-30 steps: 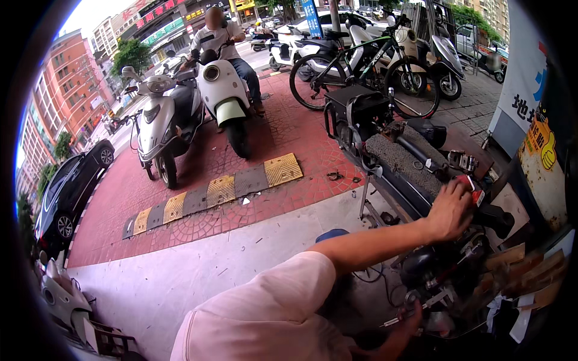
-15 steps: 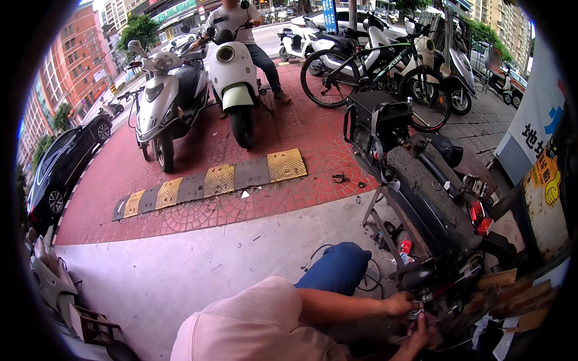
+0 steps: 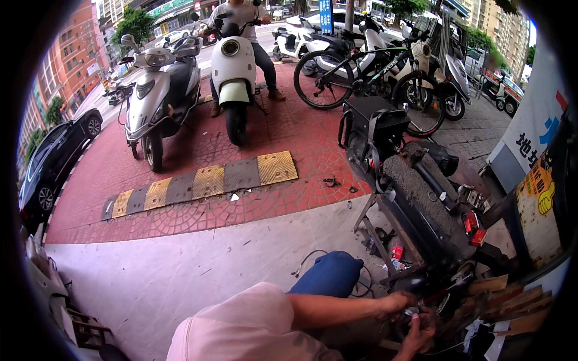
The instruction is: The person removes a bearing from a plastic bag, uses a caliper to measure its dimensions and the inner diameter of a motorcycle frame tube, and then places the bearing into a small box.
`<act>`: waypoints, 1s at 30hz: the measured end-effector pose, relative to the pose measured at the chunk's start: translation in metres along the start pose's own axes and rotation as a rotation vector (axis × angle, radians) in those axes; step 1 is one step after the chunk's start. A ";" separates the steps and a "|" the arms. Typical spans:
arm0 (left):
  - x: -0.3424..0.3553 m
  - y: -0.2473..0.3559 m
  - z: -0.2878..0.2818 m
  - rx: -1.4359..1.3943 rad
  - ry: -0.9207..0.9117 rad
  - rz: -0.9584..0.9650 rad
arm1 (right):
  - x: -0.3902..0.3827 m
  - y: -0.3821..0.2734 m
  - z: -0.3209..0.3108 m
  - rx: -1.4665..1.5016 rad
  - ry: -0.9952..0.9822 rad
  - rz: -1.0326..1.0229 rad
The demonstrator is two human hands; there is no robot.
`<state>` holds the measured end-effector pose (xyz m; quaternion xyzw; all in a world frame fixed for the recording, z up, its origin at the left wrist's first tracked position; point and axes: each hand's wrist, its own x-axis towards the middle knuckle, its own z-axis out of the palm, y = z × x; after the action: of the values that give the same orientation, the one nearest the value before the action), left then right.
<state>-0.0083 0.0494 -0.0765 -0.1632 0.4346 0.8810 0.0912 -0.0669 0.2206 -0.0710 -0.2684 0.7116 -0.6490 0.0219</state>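
Brown scraps (image 3: 512, 304) near right hand (image 3: 423, 331) — scooters (image 3: 233, 69) beyond speed bump (image 3: 208, 180).

Two foreground hands (image 3: 395, 303) (image 3: 419, 330) (one speed bump (image 3: 208, 182))

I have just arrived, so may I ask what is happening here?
A person in a pale pink shirt holds a small silvery metal part between left hand and right hand, low beside a long black vehicle frame with a rough grey top. The part is too small to identify. Beyond a yellow and dark grey speed bump, another person is astride a rounded white scooter.
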 end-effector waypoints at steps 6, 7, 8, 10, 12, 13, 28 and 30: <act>-0.016 0.003 0.002 0.043 -0.051 -0.283 | 0.010 -0.018 -0.006 -0.052 -0.106 0.200; -0.013 -0.004 0.004 -0.006 -0.121 -0.248 | 0.010 0.001 -0.010 -0.057 -0.060 0.119; -0.011 -0.009 0.004 -0.060 -0.183 -0.214 | 0.010 0.023 -0.016 -0.060 -0.021 0.043; -0.014 -0.009 0.003 -0.017 -0.208 -0.061 | 0.005 0.042 -0.029 0.014 -0.014 0.182; -0.005 -0.026 -0.001 0.019 -0.181 0.091 | -0.001 0.030 -0.026 0.043 0.005 0.225; -0.003 -0.027 -0.002 -0.005 -0.186 0.051 | -0.004 0.008 0.000 0.095 0.149 0.102; 0.012 -0.038 -0.012 0.117 0.078 0.213 | -0.015 0.046 -0.007 0.068 0.012 0.419; 0.022 -0.050 -0.015 0.250 0.172 0.347 | -0.019 0.057 -0.007 0.046 0.044 0.384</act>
<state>-0.0100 0.0679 -0.1300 -0.1478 0.5680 0.8058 -0.0793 -0.0733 0.2355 -0.1288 -0.1129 0.7350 -0.6547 0.1360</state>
